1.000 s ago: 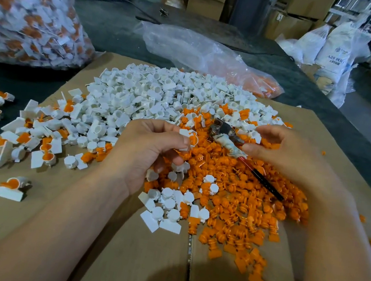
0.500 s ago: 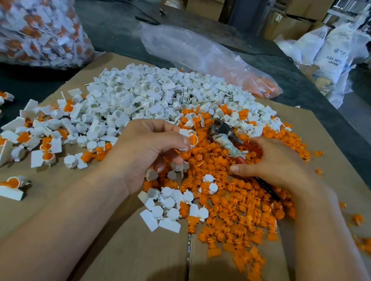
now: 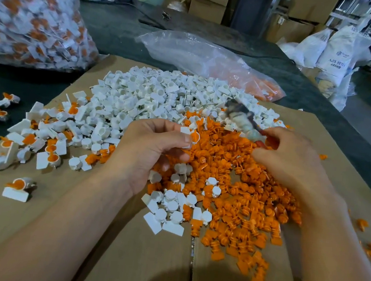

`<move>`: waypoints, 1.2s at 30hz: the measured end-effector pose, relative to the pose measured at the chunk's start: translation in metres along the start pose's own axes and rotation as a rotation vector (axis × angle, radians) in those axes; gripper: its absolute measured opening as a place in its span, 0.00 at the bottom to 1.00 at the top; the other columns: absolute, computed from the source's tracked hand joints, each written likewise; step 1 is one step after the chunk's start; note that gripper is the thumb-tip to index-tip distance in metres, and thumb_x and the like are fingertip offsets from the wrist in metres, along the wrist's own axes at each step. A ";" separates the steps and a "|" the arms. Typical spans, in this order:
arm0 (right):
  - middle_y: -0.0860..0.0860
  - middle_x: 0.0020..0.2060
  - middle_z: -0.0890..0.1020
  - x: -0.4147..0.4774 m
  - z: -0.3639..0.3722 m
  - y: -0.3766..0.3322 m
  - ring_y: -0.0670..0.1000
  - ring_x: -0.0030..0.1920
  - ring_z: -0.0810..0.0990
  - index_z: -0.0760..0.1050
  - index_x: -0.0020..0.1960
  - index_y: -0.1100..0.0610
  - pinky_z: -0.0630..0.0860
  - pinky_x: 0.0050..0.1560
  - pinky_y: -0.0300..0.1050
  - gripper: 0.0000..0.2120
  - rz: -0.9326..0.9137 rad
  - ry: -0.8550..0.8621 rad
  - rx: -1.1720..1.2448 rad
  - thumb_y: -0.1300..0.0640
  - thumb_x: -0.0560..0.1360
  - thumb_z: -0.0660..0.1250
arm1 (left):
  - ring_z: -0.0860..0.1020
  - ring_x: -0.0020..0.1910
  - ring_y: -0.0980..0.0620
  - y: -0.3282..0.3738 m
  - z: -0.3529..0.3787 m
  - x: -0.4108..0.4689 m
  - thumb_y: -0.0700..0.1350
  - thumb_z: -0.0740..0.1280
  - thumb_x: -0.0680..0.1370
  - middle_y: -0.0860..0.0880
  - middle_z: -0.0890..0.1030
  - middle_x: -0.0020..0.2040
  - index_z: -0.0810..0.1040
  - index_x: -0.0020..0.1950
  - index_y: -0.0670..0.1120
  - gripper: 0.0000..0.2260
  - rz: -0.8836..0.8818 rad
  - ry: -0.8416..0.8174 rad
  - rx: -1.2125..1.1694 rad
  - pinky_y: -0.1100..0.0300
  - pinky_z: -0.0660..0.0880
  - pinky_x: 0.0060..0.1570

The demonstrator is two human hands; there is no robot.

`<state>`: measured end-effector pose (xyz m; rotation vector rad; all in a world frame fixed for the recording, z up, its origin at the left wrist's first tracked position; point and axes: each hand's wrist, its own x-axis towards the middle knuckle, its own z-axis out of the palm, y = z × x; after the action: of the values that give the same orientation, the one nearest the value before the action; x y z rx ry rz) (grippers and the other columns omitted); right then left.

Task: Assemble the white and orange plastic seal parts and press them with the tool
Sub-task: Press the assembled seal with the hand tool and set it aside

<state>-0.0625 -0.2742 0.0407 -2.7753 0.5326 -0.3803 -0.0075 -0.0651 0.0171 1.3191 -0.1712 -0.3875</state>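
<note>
Head view shows your left hand (image 3: 149,150) over the middle of the cardboard sheet (image 3: 80,232) that covers the near part of the table (image 3: 113,31). Its thumb and curled fingers pinch one seal (image 3: 190,136), a white body with an orange insert showing at its round end. Your right hand (image 3: 291,159) lies just beside it toward the table's right edge, fingers curled round the red handle of the tool (image 3: 243,118). The tool's wrapped shaft and metal head point up and away toward the far edge, and they look blurred. The heap of white parts (image 3: 161,97) lies on the far half of the cardboard. The heap of orange parts (image 3: 243,191) spreads under and before your hands, touching the white heap, with a few white pieces mixed in near your left wrist. Assembled seals (image 3: 44,136) lie scattered toward the left edge. A full clear bag of seals (image 3: 33,12) stands at the far left corner, and a slack plastic bag (image 3: 199,53) lies beyond the white heap.
</note>
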 end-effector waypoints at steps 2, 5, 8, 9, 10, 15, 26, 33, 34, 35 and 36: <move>0.50 0.33 0.71 -0.003 -0.002 -0.003 0.50 0.34 0.68 0.70 0.38 0.56 0.62 0.32 0.45 0.05 -0.030 0.054 0.064 0.59 0.70 0.65 | 0.78 0.24 0.55 0.000 0.000 0.001 0.35 0.71 0.68 0.49 0.79 0.27 0.75 0.34 0.43 0.07 0.021 0.009 -0.028 0.70 0.63 0.18; 0.49 0.31 0.72 -0.008 -0.006 -0.007 0.47 0.32 0.69 0.75 0.44 0.59 0.63 0.31 0.42 0.04 -0.059 0.110 0.132 0.59 0.73 0.63 | 0.78 0.25 0.55 -0.001 0.001 0.002 0.36 0.70 0.68 0.49 0.80 0.28 0.75 0.34 0.44 0.07 0.066 0.021 -0.065 0.70 0.63 0.18; 0.48 0.30 0.72 -0.013 -0.010 -0.012 0.46 0.32 0.69 0.74 0.42 0.58 0.62 0.31 0.40 0.10 -0.145 0.131 0.092 0.50 0.74 0.62 | 0.79 0.26 0.55 -0.002 0.000 0.003 0.36 0.70 0.70 0.50 0.81 0.29 0.75 0.34 0.45 0.07 0.114 0.048 -0.097 0.70 0.64 0.18; 0.48 0.29 0.71 -0.016 -0.011 -0.015 0.45 0.32 0.68 0.73 0.38 0.55 0.60 0.30 0.39 0.11 -0.183 0.136 0.072 0.48 0.73 0.61 | 0.79 0.26 0.55 -0.002 0.000 0.004 0.36 0.70 0.70 0.50 0.81 0.29 0.75 0.34 0.45 0.07 0.130 0.058 -0.105 0.70 0.64 0.18; 0.47 0.29 0.69 -0.018 -0.012 -0.018 0.44 0.32 0.67 0.70 0.35 0.52 0.59 0.30 0.40 0.11 -0.220 0.140 0.059 0.47 0.73 0.61 | 0.79 0.26 0.55 -0.003 -0.001 0.004 0.36 0.70 0.70 0.50 0.81 0.29 0.76 0.34 0.46 0.07 0.146 0.067 -0.113 0.69 0.64 0.19; 0.42 0.27 0.67 -0.027 -0.007 -0.032 0.41 0.30 0.66 0.61 0.34 0.46 0.57 0.29 0.39 0.10 -0.291 0.089 0.065 0.43 0.70 0.57 | 0.79 0.27 0.55 -0.003 0.002 0.005 0.39 0.70 0.69 0.51 0.81 0.30 0.76 0.36 0.46 0.05 0.231 0.101 -0.147 0.69 0.65 0.20; 0.40 0.40 0.65 -0.028 0.011 -0.038 0.42 0.40 0.64 0.67 0.57 0.50 0.58 0.34 0.29 0.18 -0.357 -0.082 -0.024 0.41 0.73 0.56 | 0.78 0.26 0.56 -0.003 0.008 0.004 0.45 0.70 0.64 0.52 0.81 0.30 0.75 0.38 0.45 0.07 0.316 0.147 -0.199 0.69 0.65 0.20; 0.41 0.43 0.68 -0.029 0.012 -0.040 0.42 0.42 0.66 0.68 0.58 0.50 0.58 0.37 0.26 0.19 -0.372 -0.109 0.007 0.40 0.73 0.56 | 0.78 0.26 0.56 -0.003 0.008 0.004 0.45 0.70 0.63 0.52 0.79 0.29 0.76 0.37 0.46 0.07 0.336 0.144 -0.206 0.68 0.65 0.20; 0.40 0.42 0.67 -0.030 0.012 -0.040 0.41 0.41 0.66 0.68 0.58 0.49 0.58 0.37 0.26 0.19 -0.373 -0.109 0.011 0.40 0.73 0.56 | 0.78 0.26 0.56 -0.003 0.009 0.004 0.45 0.70 0.63 0.52 0.79 0.29 0.76 0.37 0.46 0.07 0.340 0.141 -0.204 0.68 0.66 0.20; 0.39 0.40 0.67 -0.030 0.012 -0.041 0.40 0.40 0.65 0.68 0.56 0.48 0.58 0.36 0.26 0.17 -0.376 -0.110 0.015 0.40 0.73 0.56 | 0.78 0.26 0.56 -0.004 0.009 0.003 0.45 0.70 0.63 0.53 0.79 0.28 0.76 0.37 0.46 0.07 0.343 0.138 -0.200 0.68 0.66 0.20; 0.37 0.38 0.66 -0.030 0.012 -0.041 0.40 0.38 0.66 0.67 0.54 0.47 0.59 0.36 0.27 0.15 -0.379 -0.114 0.016 0.40 0.72 0.56 | 0.78 0.26 0.56 -0.004 0.009 0.003 0.45 0.70 0.63 0.53 0.79 0.28 0.76 0.38 0.45 0.07 0.346 0.136 -0.195 0.68 0.66 0.20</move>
<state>-0.0728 -0.2232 0.0373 -2.8547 -0.0273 -0.3004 -0.0082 -0.0753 0.0153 1.0939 -0.2373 -0.0191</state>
